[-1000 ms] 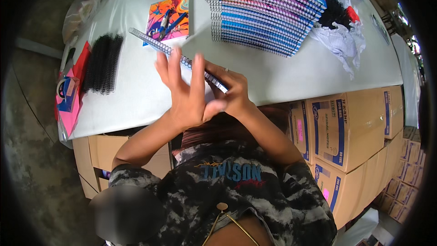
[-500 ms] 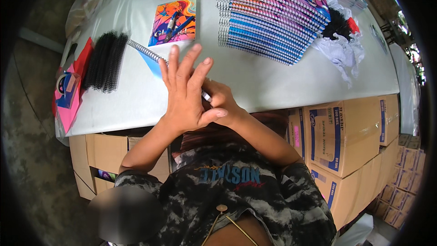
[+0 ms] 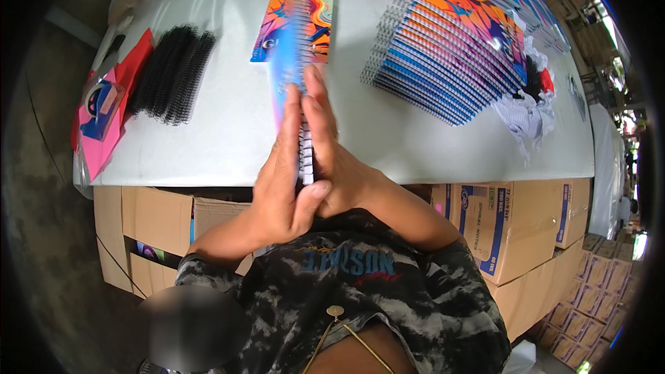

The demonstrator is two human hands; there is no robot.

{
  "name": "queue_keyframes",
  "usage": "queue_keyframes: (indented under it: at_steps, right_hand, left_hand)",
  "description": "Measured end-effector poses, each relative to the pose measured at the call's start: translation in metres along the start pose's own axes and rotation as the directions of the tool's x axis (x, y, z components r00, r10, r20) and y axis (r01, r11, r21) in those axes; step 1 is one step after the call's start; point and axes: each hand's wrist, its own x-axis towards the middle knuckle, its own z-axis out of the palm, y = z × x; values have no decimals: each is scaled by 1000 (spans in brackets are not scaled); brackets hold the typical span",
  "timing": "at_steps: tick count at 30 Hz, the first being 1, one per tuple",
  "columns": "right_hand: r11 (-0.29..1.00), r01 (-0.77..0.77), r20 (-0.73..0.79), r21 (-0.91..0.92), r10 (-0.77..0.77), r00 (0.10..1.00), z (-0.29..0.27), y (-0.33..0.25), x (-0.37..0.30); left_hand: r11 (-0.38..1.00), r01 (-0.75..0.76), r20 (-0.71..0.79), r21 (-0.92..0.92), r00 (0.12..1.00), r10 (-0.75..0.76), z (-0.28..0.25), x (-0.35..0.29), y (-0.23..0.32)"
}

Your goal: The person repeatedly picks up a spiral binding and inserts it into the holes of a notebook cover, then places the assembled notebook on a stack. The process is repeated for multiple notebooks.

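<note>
A spiral notebook stands on edge between my palms, its coil side facing up and its far end smeared by motion. My left hand lies along its left side with the fingers straight. My right hand presses from the other side, and both thumbs are close together near the table's front edge. Beyond them a notebook with a colourful illustrated cover lies flat, partly hidden by the held one. To the right is a tall, fanned stack of spiral notebooks.
A bundle of black coils lies on the left of the table, beside red card, pink card and a tape roll. A pale striped cloth is crumpled right of the stack. Cardboard boxes stand below the table edge.
The notebook has swung from slanting left to pointing straight away from me. My hands have drawn nearer my body, and my spread left fingers now lie flat against it. The view has shifted.
</note>
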Motion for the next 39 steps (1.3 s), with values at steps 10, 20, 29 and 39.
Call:
queue_keyframes:
  at_steps: [10, 20, 29, 39]
  right_hand:
    - [682, -730, 116, 47, 722, 682, -10, -2, 42]
    - [529, -830, -113, 178, 848, 517, -3, -1, 29]
    - [637, -764, -315, -104, 708, 632, -15, -21, 26]
    - [948, -242, -721, 205, 313, 618, -99, -45, 29]
  left_hand:
    - [646, 405, -188, -647, 736, -650, -51, -2, -25]
    - [460, 499, 202, -735, 808, -554, -62, 19, -67]
    - [702, 497, 380, -510, 863, -334, -49, 60, -78]
    - [877, 264, -33, -402, 953, -302, -33, 113, -35]
